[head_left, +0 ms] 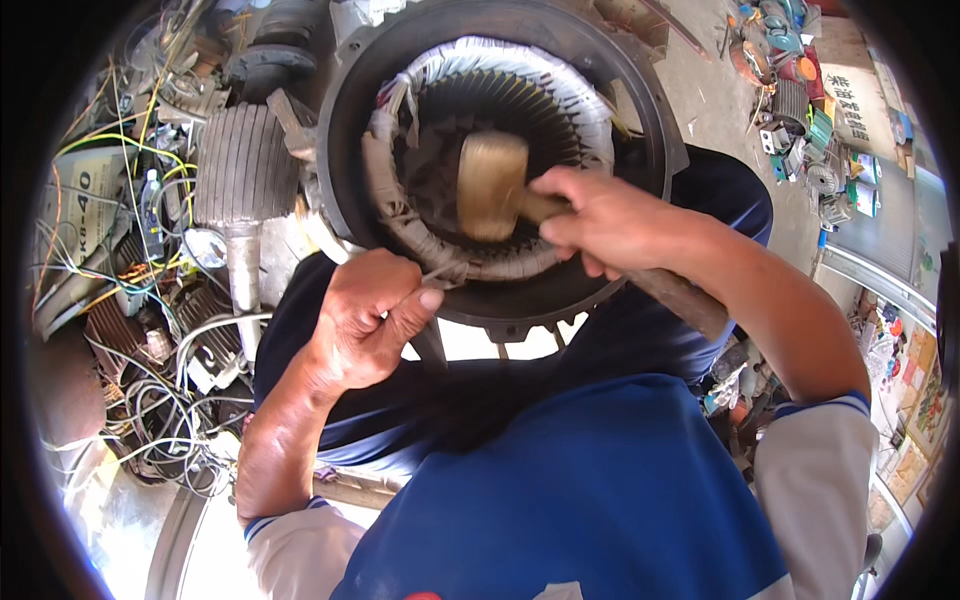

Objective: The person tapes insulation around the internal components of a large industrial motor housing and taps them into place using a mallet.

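In front of me stands a motor stator: a dark round iron housing (347, 165) with a slotted core inside. White-wrapped coil ends (588, 100) form a ring around its opening. My right hand (615, 222) is closed round the handle of a wooden mallet (492, 187), whose slightly blurred head hangs over the stator's bore. The handle's free end juts toward my right thigh. At the near left rim, my left hand (365, 318) is closed beside the wrapped ring. A thin pale piece shows between its thumb side and the ring; its kind is unclear.
Left of the housing lies a grooved cylindrical rotor (247, 165) with a metal shaft. Tangled wires (165, 425) and a printed box (88, 205) crowd the left side. Coloured parts and spools (790, 105) line the far right. My legs flank the housing.
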A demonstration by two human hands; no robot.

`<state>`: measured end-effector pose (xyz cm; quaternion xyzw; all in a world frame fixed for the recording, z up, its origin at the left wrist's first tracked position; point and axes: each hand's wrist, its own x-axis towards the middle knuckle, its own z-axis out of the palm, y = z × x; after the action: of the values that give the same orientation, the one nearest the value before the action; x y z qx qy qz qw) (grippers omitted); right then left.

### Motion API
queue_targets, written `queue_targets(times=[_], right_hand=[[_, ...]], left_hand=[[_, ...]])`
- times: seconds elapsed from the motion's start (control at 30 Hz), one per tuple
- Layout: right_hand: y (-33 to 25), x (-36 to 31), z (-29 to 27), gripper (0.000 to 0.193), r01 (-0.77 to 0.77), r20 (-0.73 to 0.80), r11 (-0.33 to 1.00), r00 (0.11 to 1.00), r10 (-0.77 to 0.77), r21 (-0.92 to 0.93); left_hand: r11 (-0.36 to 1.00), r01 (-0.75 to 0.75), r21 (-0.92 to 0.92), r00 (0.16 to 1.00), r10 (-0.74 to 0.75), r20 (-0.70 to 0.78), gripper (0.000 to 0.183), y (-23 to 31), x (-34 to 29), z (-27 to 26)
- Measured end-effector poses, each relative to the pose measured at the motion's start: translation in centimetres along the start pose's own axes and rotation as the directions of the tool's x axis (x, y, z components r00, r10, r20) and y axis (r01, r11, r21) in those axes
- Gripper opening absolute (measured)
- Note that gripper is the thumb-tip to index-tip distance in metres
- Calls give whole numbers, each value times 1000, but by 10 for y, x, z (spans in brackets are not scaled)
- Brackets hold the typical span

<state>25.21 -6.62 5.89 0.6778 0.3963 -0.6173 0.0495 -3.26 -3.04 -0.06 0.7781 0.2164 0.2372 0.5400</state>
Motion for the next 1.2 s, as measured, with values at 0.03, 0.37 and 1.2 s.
queue_targets(times=[0.03, 0.37, 1.2], right_hand=[[0, -5, -6, 48, 44, -53, 999, 998, -44, -13], [22, -25, 32, 55, 190, -189, 966, 956, -223, -178], [-6, -75, 129, 15, 766, -636, 642, 480, -605, -33]], left_hand=[[1000, 10, -14, 1000, -10, 20, 41, -1, -3, -1], [979, 149, -142, 976, -168, -136, 47, 4, 0, 13], [964, 249, -92, 933, -264, -244, 51, -7, 3, 3]])
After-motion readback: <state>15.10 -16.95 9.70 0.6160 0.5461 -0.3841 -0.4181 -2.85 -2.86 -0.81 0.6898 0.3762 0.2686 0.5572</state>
